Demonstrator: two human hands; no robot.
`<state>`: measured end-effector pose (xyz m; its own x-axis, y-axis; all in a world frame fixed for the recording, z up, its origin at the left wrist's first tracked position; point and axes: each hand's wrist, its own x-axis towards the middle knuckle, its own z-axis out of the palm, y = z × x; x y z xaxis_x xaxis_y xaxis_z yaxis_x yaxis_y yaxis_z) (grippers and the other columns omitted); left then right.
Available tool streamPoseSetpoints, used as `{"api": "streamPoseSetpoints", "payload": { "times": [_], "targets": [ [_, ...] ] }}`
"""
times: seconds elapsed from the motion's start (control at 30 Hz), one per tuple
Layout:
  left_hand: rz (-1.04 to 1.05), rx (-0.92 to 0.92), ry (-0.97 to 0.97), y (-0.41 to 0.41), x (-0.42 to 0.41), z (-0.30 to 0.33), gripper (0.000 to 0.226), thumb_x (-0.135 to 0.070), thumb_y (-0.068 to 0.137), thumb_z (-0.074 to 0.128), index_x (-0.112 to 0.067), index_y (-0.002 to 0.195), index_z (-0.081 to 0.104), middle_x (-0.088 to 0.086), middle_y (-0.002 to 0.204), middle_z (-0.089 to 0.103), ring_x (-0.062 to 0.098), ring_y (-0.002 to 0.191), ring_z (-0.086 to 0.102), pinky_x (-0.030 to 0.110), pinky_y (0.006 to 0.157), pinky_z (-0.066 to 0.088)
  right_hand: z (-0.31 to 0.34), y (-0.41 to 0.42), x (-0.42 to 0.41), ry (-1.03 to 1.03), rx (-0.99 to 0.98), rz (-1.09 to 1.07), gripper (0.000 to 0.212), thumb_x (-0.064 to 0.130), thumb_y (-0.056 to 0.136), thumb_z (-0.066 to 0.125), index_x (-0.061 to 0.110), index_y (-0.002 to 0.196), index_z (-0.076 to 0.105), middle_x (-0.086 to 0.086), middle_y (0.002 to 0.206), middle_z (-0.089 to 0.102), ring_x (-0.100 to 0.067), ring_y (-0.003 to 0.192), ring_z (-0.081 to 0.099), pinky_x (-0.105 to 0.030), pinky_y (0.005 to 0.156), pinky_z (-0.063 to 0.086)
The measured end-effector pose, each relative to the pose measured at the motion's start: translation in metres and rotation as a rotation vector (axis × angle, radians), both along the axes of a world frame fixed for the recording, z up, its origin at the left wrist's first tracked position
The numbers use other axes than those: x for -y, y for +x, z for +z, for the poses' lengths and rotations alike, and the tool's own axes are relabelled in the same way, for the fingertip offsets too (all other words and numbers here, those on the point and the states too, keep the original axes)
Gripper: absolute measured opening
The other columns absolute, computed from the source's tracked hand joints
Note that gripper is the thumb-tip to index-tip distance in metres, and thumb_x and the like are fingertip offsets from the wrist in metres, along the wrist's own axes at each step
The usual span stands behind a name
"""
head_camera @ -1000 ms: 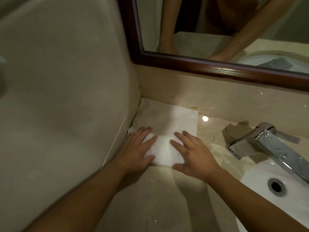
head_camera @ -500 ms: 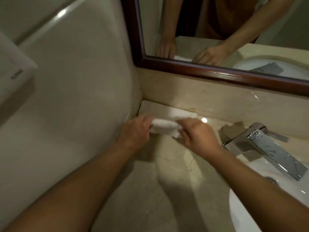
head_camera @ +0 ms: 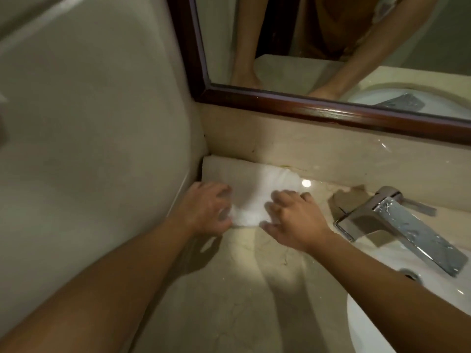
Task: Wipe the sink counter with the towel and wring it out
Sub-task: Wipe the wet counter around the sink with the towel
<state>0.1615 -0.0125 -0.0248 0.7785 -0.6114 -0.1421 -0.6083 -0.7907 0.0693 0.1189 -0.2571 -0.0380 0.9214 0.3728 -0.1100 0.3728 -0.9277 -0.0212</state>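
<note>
Towel [head_camera: 257, 197] in counter [head_camera: 229, 289] corner, left hand [head_camera: 204, 210] and right hand [head_camera: 293, 220] pressing it, fingers blurred, faucet [head_camera: 397, 225] right

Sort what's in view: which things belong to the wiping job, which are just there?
Job: towel, counter, left hand, right hand, sink basin.
Just there: faucet, mirror, side wall.

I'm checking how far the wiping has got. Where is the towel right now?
In the head view the white towel lies on the counter's back left corner, under the left hand and right hand, left of the faucet.
</note>
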Motion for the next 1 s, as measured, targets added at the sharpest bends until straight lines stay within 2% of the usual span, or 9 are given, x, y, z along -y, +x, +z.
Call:
{"api": "streamPoseSetpoints", "payload": {
  "times": [0.1, 0.17, 0.23, 0.3, 0.37, 0.43, 0.57, 0.87, 1.0],
  "targets": [
    [0.107, 0.139, -0.184, 0.01, 0.013, -0.011, 0.043, -0.035, 0.081, 0.048, -0.01, 0.107, 0.072, 0.017, 0.115, 0.066, 0.035, 0.096, 0.065, 0.043, 0.083, 0.053, -0.004, 0.006, -0.006, 0.173, 0.183, -0.088, 0.038, 0.042, 0.094, 0.048, 0.018, 0.115, 0.067, -0.005, 0.124, 0.061, -0.03, 0.11, 0.057, -0.041, 0.084, 0.045],
    [0.176, 0.098, -0.129, 0.012, 0.034, -0.016, 0.055, -0.037, 0.092, 0.041, -0.01, 0.139, 0.051, 0.016, 0.146, 0.047, 0.036, 0.129, 0.048, 0.048, 0.107, 0.039, -0.005, 0.016, -0.018, 0.247, 0.235, -0.108, 0.043, 0.037, 0.094, 0.048, 0.015, 0.126, 0.065, -0.01, 0.135, 0.059, -0.034, 0.123, 0.054, -0.045, 0.094, 0.047],
    [0.257, 0.049, -0.012, 0.013, 0.05, -0.031, 0.065, -0.04, 0.099, 0.035, -0.017, 0.156, 0.016, 0.005, 0.165, 0.01, 0.028, 0.151, 0.01, 0.045, 0.121, 0.01, -0.011, 0.025, -0.031, 0.203, 0.119, -0.11, 0.056, 0.044, 0.096, 0.036, 0.019, 0.145, 0.049, -0.009, 0.154, 0.043, -0.034, 0.143, 0.037, -0.048, 0.113, 0.034],
    [0.308, 0.038, -0.028, 0.015, 0.054, -0.048, 0.066, -0.042, 0.101, 0.032, -0.021, 0.157, 0.005, 0.002, 0.165, 0.0, 0.024, 0.152, 0.0, 0.045, 0.122, 0.004, -0.024, 0.033, -0.035, 0.155, 0.007, -0.132, 0.064, 0.051, 0.098, 0.018, 0.027, 0.157, 0.024, -0.002, 0.166, 0.018, -0.027, 0.154, 0.01, -0.045, 0.122, 0.008],
    [0.296, 0.096, -0.113, 0.022, 0.052, -0.059, 0.062, -0.041, 0.097, 0.032, -0.017, 0.154, 0.025, 0.006, 0.162, 0.022, 0.027, 0.149, 0.02, 0.05, 0.119, 0.021, -0.038, 0.04, -0.034, 0.142, 0.007, -0.152, 0.065, 0.054, 0.098, 0.008, 0.031, 0.159, 0.012, 0.002, 0.168, 0.007, -0.023, 0.155, -0.002, -0.041, 0.122, -0.007],
    [0.253, 0.102, -0.186, 0.034, 0.044, -0.069, 0.062, -0.042, 0.094, 0.032, -0.016, 0.15, 0.037, 0.006, 0.157, 0.034, 0.028, 0.145, 0.031, 0.051, 0.116, 0.028, -0.049, 0.046, -0.035, 0.145, 0.056, -0.179, 0.065, 0.055, 0.099, 0.008, 0.03, 0.158, 0.016, 0.001, 0.167, 0.013, -0.023, 0.154, 0.003, -0.041, 0.122, -0.007],
    [0.186, 0.119, -0.241, 0.048, 0.036, -0.076, 0.06, -0.043, 0.095, 0.034, -0.017, 0.148, 0.04, 0.005, 0.156, 0.037, 0.025, 0.145, 0.029, 0.046, 0.118, 0.022, -0.058, 0.05, -0.041, 0.182, 0.122, -0.221, 0.062, 0.052, 0.101, 0.02, 0.024, 0.154, 0.032, -0.006, 0.159, 0.035, -0.029, 0.15, 0.026, -0.046, 0.119, 0.003],
    [0.198, 0.134, -0.3, 0.014, 0.03, -0.06, 0.052, -0.035, 0.089, 0.042, -0.009, 0.132, 0.058, 0.012, 0.13, 0.06, 0.03, 0.118, 0.057, 0.044, 0.099, 0.046, -0.046, 0.015, -0.05, 0.21, 0.129, -0.208, 0.063, 0.044, 0.093, 0.038, 0.013, 0.148, 0.043, -0.011, 0.141, 0.056, -0.032, 0.13, 0.051, -0.049, 0.109, 0.033],
    [0.18, 0.184, -0.16, 0.012, 0.024, -0.06, 0.061, -0.042, 0.088, 0.042, -0.01, 0.139, 0.052, 0.013, 0.138, 0.055, 0.03, 0.126, 0.047, 0.049, 0.109, 0.032, -0.043, 0.009, -0.045, 0.121, 0.129, -0.166, 0.062, 0.049, 0.095, 0.041, 0.014, 0.145, 0.049, -0.013, 0.144, 0.052, -0.034, 0.133, 0.049, -0.054, 0.11, 0.028]
  ]
}}
